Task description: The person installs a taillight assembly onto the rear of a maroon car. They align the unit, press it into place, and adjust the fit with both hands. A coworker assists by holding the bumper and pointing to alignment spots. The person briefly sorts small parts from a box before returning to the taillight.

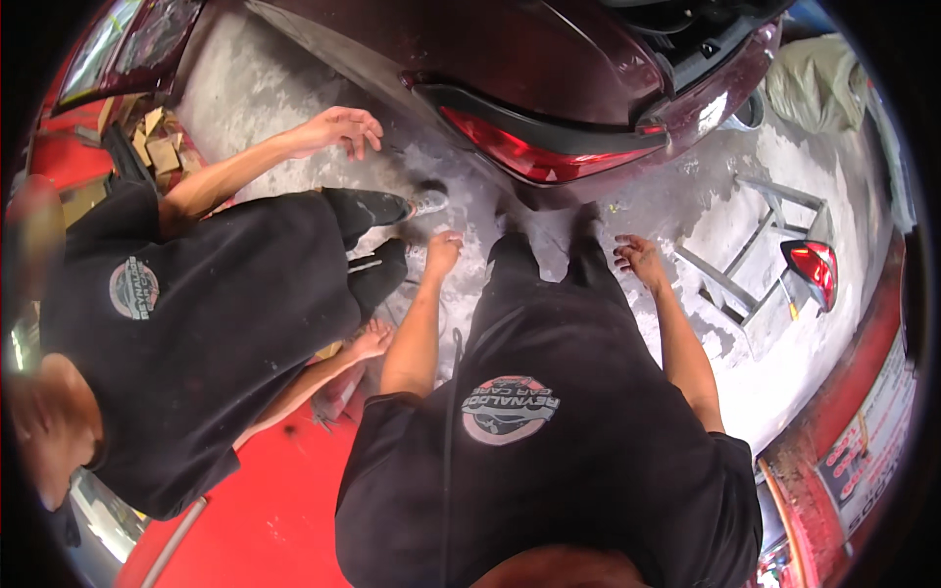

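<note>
Remote, head view — my left grip (443, 253) half-curled, nothing seen in it; my right grip (639, 261) loosely open, empty | fitted tail light (549, 147) ahead, on the maroon car's (529, 54) corner, apart from both | loose tail light (816, 274) far right, beside grey metal frame (718, 282); contact unclear | co-worker (225, 260) at left — arm out

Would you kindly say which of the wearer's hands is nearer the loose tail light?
Right. The right hand is left of the loose tail light, not touching; the left hand is farther left.
</note>
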Motion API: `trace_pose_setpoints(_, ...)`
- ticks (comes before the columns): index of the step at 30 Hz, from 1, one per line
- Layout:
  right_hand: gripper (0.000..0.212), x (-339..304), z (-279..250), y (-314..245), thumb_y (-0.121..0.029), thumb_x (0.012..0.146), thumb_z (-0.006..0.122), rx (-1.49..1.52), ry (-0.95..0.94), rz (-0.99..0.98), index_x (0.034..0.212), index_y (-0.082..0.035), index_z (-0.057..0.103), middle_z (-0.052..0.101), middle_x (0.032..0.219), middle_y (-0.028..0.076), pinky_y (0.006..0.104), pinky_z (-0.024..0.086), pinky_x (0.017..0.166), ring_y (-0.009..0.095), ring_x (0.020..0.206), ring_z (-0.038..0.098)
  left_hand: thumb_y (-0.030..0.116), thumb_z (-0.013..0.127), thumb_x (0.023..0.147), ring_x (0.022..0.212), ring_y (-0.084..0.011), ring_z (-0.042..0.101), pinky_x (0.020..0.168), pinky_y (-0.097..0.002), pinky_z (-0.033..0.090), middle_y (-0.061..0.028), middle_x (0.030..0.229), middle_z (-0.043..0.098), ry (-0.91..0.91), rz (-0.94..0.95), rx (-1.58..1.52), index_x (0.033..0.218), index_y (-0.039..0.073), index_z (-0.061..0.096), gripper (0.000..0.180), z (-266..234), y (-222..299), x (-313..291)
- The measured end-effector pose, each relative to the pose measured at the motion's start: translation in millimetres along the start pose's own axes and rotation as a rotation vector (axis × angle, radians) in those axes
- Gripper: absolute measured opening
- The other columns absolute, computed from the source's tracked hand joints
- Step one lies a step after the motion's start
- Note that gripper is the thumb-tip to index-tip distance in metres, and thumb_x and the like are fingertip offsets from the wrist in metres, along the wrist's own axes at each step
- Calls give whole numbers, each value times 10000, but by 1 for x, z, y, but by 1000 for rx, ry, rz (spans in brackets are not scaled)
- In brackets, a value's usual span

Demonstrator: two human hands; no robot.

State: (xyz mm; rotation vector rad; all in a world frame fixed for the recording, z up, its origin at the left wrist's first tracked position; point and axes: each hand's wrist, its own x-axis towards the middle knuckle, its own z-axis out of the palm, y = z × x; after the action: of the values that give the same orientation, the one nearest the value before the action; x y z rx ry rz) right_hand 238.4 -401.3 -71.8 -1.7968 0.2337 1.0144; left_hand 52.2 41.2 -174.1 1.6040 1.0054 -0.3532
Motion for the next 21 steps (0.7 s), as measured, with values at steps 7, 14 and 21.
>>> trace_pose_setpoints(7,389,58,-51,7,-92,940,568,-143,-172,-40,1315,-10,629,726,1000,110,302,549,665,189,786,700,101,642,833,629,-183,668,586,-340,531,-112,809,742,76,-55,13,1064,10,760,274,35,-89,-46)
trace_pose_setpoints(14,393,114,-124,-27,-105,940,544,-260,-262,-161,1308,-7,640,729,1008,132,320,575,685,204,807,710,72,613,837,720,-210,681,633,-348,526,-115,788,723,100,108,-18,960,27,769,204,131,-61,-88)
trace_pose_setpoints(21,421,158,-192,-24,-139,948,578,-164,-234,-138,1343,2,618,728,1024,148,343,586,708,232,822,714,128,638,888,919,-336,737,827,-401,551,-216,916,753,237,29,78,999,9,766,207,196,6,-94)
